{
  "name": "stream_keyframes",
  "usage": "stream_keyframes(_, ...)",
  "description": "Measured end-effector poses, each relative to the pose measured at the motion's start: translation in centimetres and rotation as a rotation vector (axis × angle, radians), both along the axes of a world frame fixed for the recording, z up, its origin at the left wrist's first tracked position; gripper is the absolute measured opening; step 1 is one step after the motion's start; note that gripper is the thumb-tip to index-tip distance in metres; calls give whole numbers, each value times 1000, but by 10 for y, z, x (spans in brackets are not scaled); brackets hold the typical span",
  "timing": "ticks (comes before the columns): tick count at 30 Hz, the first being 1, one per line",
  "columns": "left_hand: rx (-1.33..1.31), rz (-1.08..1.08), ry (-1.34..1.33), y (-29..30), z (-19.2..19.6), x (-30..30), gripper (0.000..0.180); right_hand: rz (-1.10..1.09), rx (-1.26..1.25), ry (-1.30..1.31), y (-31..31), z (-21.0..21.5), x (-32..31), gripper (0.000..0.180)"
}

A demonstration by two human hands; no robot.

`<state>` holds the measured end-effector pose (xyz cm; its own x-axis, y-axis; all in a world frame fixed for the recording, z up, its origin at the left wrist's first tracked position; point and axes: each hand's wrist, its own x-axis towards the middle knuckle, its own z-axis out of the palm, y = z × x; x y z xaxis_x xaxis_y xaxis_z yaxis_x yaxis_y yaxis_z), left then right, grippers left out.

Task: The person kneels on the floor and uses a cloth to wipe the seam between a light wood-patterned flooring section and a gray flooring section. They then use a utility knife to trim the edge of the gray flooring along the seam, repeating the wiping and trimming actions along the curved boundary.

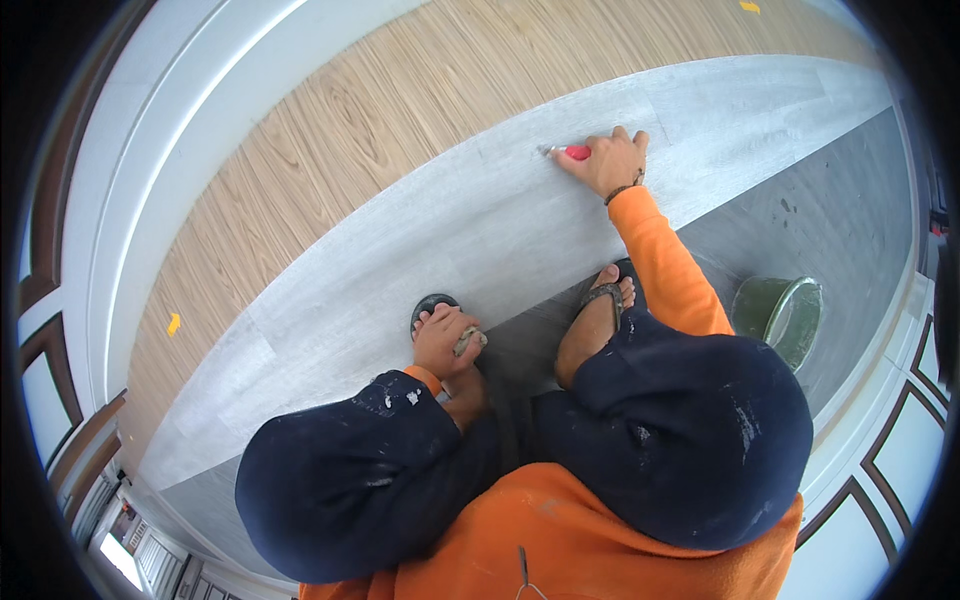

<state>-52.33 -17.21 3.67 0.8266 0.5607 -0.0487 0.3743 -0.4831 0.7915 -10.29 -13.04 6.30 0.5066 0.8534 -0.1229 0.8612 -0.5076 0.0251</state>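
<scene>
My right hand [614, 165] is closed around the red handle of a small scraper-like tool [575, 153]. Its short metal tip points left and rests at the pale grey wood-look surface [440, 225], close to where the tan wood-look boards [350, 110] begin. Down by my left foot, my left hand [438, 340] is closed on a crumpled grey-green cloth [468, 342], part of which pokes out beside the fingers. The exact shape of the tool's tip is too small to tell.
A green bucket [795, 325] stands on the darker grey floor [830, 210] to the right of my knee. Yellow arrow marks [174, 324] sit on the tan boards. White panels with brown trim [905, 440] line the right side. My sandalled feet [605, 290] are between the hands and my knees.
</scene>
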Motion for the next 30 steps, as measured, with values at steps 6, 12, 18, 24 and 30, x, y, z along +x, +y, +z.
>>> stream_keyframes(6,35,3,-2,0,2,1,21,-3,-46,-10,-1,-2,4,72)
stream_keyframes(12,14,-5,5,0,1,1,20,13,-42,21,-1,-2,4,75)
stream_keyframes(18,49,-11,-1,1,2,1,20,26,-82,26,2,2,3,75)
stream_keyframes(24,-9,-6,-27,1,0,0,20,39,-70,18,5,1,2,75)
stream_keyframes(30,29,-4,9,1,0,1,21,31,-117,27,8,0,5,76)
